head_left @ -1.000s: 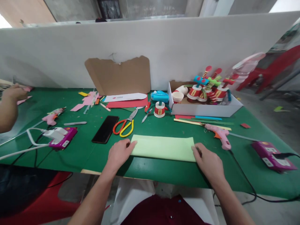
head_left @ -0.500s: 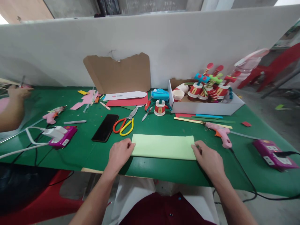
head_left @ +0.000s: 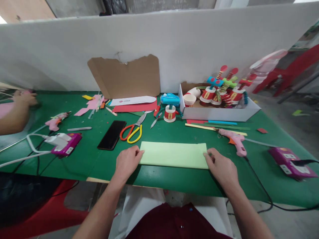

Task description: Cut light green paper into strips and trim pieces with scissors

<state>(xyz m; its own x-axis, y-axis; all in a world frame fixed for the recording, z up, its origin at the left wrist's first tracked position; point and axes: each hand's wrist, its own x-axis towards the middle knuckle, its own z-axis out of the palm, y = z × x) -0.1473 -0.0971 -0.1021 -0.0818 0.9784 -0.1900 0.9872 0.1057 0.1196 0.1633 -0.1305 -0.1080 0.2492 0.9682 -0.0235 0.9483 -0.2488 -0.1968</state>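
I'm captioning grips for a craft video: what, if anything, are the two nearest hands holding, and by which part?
The light green paper: the left hand holds its left end, the right hand its right end.

Within the grip I see plain pale-green paper; beyond it, red-and-yellow-handled scissors; right of the grip, a pink glue gun.
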